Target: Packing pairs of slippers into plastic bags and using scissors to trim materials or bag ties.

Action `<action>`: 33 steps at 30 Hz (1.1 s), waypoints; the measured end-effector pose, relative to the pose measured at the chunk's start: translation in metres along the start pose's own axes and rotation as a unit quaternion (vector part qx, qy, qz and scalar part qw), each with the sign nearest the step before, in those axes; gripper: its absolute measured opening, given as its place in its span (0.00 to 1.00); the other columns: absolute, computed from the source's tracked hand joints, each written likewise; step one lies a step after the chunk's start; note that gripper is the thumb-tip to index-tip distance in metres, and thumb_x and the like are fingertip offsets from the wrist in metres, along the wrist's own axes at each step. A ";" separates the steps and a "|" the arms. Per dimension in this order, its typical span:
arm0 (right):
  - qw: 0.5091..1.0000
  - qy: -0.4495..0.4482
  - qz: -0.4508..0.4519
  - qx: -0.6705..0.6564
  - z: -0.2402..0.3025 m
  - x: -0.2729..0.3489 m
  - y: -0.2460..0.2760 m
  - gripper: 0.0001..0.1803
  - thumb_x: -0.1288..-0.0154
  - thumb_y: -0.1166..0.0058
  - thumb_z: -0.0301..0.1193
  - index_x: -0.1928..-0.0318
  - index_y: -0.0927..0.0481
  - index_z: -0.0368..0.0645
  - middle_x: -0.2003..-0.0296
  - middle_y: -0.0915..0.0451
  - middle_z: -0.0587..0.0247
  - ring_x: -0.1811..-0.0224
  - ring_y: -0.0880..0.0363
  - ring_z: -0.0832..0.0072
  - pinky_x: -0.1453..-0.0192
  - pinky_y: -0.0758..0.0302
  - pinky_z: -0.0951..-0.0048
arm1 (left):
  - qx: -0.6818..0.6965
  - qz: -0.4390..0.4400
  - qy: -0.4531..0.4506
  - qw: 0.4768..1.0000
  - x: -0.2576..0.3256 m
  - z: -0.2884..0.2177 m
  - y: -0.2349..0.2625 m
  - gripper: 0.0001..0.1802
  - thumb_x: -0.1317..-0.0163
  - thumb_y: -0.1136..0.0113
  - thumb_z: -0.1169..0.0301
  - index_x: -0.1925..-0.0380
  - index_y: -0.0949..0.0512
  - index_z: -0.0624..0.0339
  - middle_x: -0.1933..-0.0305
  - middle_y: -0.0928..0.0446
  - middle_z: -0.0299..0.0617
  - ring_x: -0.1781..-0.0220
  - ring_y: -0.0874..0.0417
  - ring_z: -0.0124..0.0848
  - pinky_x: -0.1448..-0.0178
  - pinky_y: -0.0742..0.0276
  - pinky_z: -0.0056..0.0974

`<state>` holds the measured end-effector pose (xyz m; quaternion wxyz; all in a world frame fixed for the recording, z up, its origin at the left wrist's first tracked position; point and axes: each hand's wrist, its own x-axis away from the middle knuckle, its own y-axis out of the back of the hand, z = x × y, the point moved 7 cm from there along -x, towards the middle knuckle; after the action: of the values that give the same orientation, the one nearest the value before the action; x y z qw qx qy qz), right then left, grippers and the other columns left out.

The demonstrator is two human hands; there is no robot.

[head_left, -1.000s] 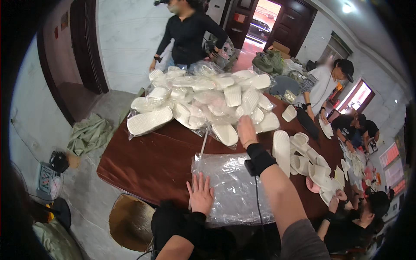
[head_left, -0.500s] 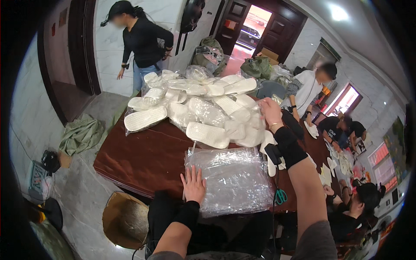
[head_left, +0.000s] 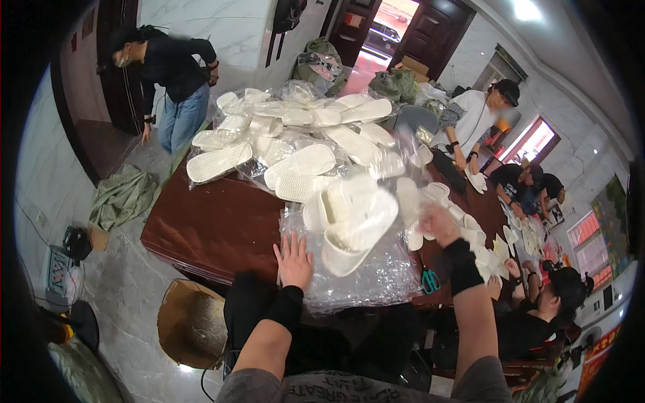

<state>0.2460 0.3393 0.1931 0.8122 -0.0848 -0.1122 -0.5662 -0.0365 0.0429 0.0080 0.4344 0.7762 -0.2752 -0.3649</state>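
Note:
My left hand (head_left: 293,260) lies flat with fingers spread, on the left edge of a stack of clear plastic bags (head_left: 396,279). Beside the stack, my right hand (head_left: 440,225) is curled and smeared by motion. It grips the clear wrapping of a blurred pair of white slippers (head_left: 356,225), which hangs over the stack; the exact finger contact is unclear. Behind them, a heap of bagged white slippers (head_left: 299,164) covers the far part of the table.
Teal-handled scissors (head_left: 430,281) lie right of the stack on the brown-covered table (head_left: 201,228). Loose white pieces (head_left: 470,235) run along its right side. An open cardboard box (head_left: 191,322) stands on the floor at left. Several people work at right; another person (head_left: 175,80) bends at far left.
My right hand has come nearer from the heap's right edge, and a bagged pair of slippers now hangs over the stack. My left hand stays flat. The person at left has moved leftward, bending.

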 end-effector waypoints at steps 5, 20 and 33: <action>0.963 -0.024 -0.046 0.264 -0.116 -0.033 0.147 0.12 0.29 0.43 0.36 0.51 0.19 0.43 0.66 0.16 0.62 0.71 0.16 0.72 0.70 0.17 0.71 | 0.000 0.006 -0.008 1.000 -0.009 -0.007 -0.005 0.31 0.26 0.50 0.55 0.25 0.34 0.50 0.18 0.43 0.45 0.15 0.48 0.46 0.16 0.61 0.65; 0.943 0.063 0.168 0.280 -0.145 -0.076 0.051 0.21 0.26 0.44 0.44 0.47 0.20 0.38 0.74 0.22 0.65 0.73 0.21 0.75 0.72 0.26 0.73 | -0.043 -0.010 0.012 0.999 0.021 0.025 -0.012 0.30 0.23 0.55 0.53 0.26 0.34 0.52 0.18 0.43 0.46 0.16 0.47 0.47 0.18 0.57 0.66; 0.938 -0.084 0.139 0.308 -0.139 -0.062 0.090 0.19 0.30 0.40 0.49 0.60 0.16 0.44 0.80 0.25 0.67 0.81 0.26 0.74 0.82 0.35 0.72 | -0.024 -0.009 -0.011 1.000 -0.015 -0.013 -0.013 0.29 0.25 0.50 0.56 0.27 0.32 0.51 0.18 0.42 0.45 0.16 0.46 0.48 0.17 0.56 0.65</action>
<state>0.3220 0.3893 0.0414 0.8567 0.1077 -0.3357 -0.3765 -0.0334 0.0669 0.0060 0.4466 0.7638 -0.2638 -0.3841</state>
